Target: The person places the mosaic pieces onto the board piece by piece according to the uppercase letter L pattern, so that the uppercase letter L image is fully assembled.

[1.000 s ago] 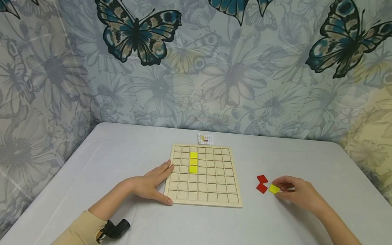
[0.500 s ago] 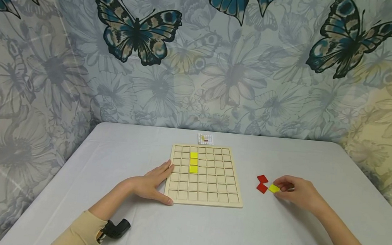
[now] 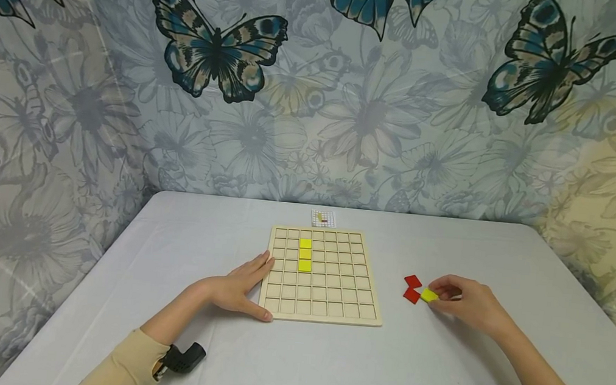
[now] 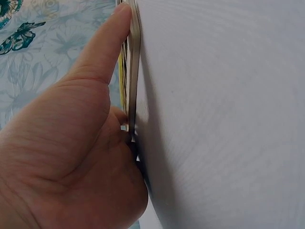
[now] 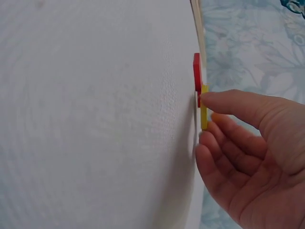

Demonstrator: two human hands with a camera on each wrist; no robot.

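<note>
My left hand [image 3: 232, 290] lies against the left side of the wooden grid board [image 3: 334, 294], fingers straight, thumb at its near corner. The left wrist view shows the thumb [image 4: 102, 45] along the board's edge. Three yellow tiles [image 3: 305, 254] sit in one column of the board. To the right, my right hand [image 3: 469, 301] pinches a yellow square tile [image 3: 429, 295] between thumb and fingers. In the right wrist view this yellow tile [image 5: 204, 117] looks raised off the cloth. Just left of it lie two red tiles, one farther [image 3: 412, 281] and one nearer [image 3: 411, 296].
A small printed grid card [image 3: 323, 219] lies behind the board. White cloth [image 3: 315, 364] covers the table, which meets a butterfly-patterned wall covering [image 3: 368, 130] at the back. Dark wrist-mounted devices sit by both sleeves.
The right hand has shifted very slightly left with the yellow tile, which now sits a bit closer to the red tiles. My left hand keeps its place on the board.
</note>
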